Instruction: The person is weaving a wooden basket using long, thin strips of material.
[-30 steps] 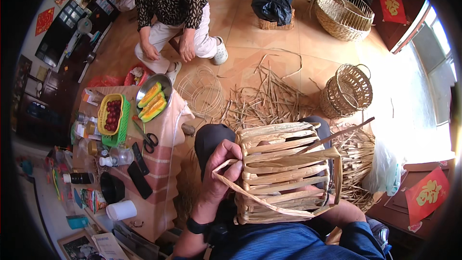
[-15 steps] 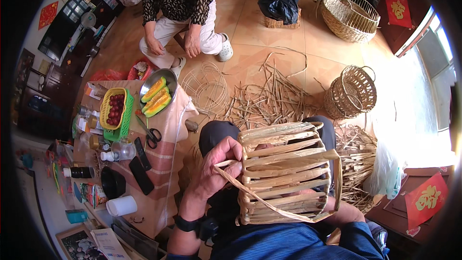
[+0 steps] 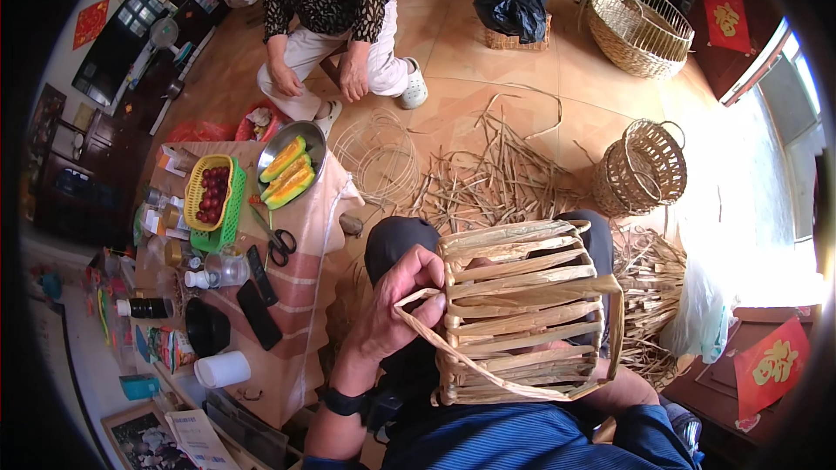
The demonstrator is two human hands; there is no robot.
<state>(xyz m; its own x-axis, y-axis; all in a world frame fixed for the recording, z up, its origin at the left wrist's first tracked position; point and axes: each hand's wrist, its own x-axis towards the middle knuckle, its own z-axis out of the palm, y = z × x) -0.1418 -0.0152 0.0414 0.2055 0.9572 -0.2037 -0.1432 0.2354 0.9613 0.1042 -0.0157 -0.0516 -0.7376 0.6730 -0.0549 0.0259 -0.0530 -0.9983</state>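
Observation:
On my lap lies a half-woven basket (image 3: 522, 328) of flat, pale dried-leaf strips, with gaps between its bars. My left hand (image 3: 409, 296) is closed at its left edge, thumb and fingers pinching a long strip (image 3: 470, 363) there. That strip loops down across the near side and round to the right end of the basket. My right hand (image 3: 547, 348) is inside or behind the basket. Only bits of it show through the gaps, so its grip is hidden.
A cloth-covered table (image 3: 300, 296) at left bears scissors (image 3: 280, 246), a bowl (image 3: 315, 141) of cut melon, a fruit basket (image 3: 228, 209) and bottles. Loose strips (image 3: 496, 165) litter the floor ahead, near a finished basket (image 3: 640, 170). A seated person (image 3: 326, 26) faces me.
The whole view has shifted slightly to the right in the picture. Both hands and the basket keep nearly the same pose.

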